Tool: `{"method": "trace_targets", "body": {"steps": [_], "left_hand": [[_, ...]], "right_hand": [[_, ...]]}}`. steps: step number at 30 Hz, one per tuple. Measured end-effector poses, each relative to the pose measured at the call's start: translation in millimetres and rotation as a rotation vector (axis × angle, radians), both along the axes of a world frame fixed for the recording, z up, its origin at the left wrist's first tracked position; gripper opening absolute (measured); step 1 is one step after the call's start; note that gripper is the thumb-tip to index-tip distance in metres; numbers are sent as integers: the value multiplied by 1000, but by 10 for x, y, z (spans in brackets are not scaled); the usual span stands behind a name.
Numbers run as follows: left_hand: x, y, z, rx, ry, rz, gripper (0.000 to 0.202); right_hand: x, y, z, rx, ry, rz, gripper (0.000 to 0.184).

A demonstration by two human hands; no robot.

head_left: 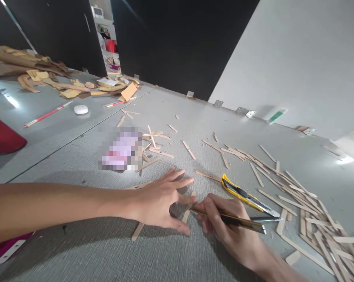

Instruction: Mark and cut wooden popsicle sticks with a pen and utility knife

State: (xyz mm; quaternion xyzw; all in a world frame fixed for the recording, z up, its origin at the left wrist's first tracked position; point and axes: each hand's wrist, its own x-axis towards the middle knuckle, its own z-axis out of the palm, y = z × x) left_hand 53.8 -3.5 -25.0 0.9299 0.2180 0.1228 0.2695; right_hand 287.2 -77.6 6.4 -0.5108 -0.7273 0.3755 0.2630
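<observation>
My left hand point(161, 197) rests on the grey tabletop point(100, 243) with its fingers spread. Its fingertips touch a wooden craft stick point(186, 215), partly hidden under them. From the right, my right hand point(232, 225) grips a slim snap-off cutter point(247, 224) like a pen, the front end close to that stick. Beyond my right hand lies a yellow utility knife point(238, 192) with its blade pointing right. Another craft stick point(137, 232) pokes out below my left wrist.
Many loose craft sticks point(300, 199) are heaped at the right. A pixelated purple object point(121, 150) lies beyond my left arm, near scattered sticks. Further left are a white case point(81, 109), a red object point(3, 135) and cardboard scraps point(74, 87). Dark panels point(171, 43) stand behind.
</observation>
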Motion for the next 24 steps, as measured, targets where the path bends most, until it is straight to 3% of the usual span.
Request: {"method": "trace_targets", "body": {"steps": [10, 13, 16, 19, 22, 24], "left_hand": [[-7, 18, 67, -90, 44, 21, 80], [-32, 79, 108, -101, 55, -9, 79], [-84, 174, 167, -95, 77, -92, 75], [-132, 247, 211, -100, 80, -133, 77], [-152, 270, 231, -116, 69, -144, 74], [-154, 266, 238, -125, 77, -147, 70]], "right_hand": [[-44, 48, 32, 84, -75, 38, 38], [49, 64, 184, -68, 0, 19, 31], [307, 35, 454, -231, 82, 78, 19], [642, -19, 638, -227, 70, 128, 52], [819, -50, 603, -329, 204, 10, 51], [768, -67, 492, -370, 334, -21, 44]]}}
